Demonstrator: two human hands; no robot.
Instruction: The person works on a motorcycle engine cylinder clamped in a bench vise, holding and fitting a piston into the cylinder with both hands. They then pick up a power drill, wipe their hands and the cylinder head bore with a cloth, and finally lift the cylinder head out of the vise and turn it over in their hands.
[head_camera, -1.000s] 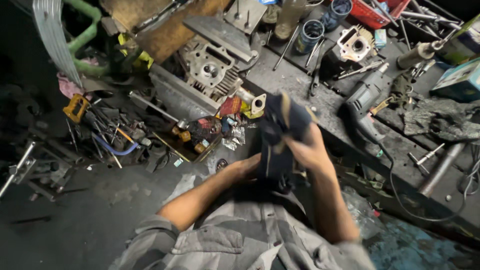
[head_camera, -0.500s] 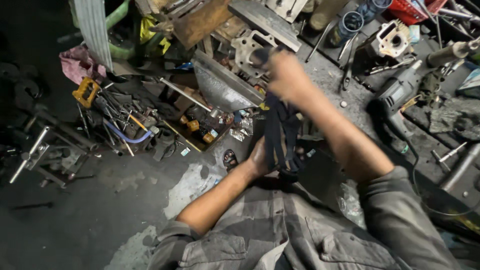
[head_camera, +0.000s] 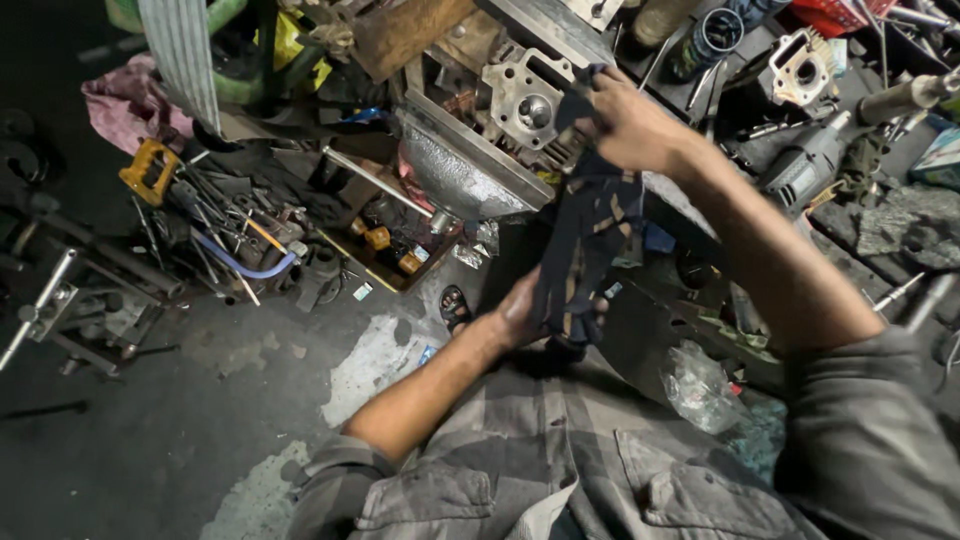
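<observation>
Here, from the head camera, a dark rag (head_camera: 585, 245) hangs stretched between the two hands, in front of the person's chest and at the near edge of the cluttered bench (head_camera: 880, 250). The cloth is navy to black, limp and creased, with paler worn streaks along its folds. The right hand (head_camera: 625, 125) is raised and clenched around the rag's upper end, pressing it against a grey cast-metal engine part (head_camera: 525, 100) with bolt holes and a round bore. The left hand (head_camera: 520, 310) sits lower, its fingers closed on the rag's bottom end. Both sleeves are a grey checked fabric.

The engine part rests on a dull metal tray (head_camera: 455, 175) with a pebbled underside. To the right lies a grey power drill (head_camera: 805, 170) with a ribbed body, and beyond it a second pale casting (head_camera: 800, 65). On the left, a heap of thin steel tools surrounds a yellow-handled tool (head_camera: 150, 170) and a blue hose (head_camera: 240, 262). A crumpled clear plastic bag (head_camera: 700, 385) lies just beside the right elbow. The floor (head_camera: 150, 430) is dark, stained concrete.
</observation>
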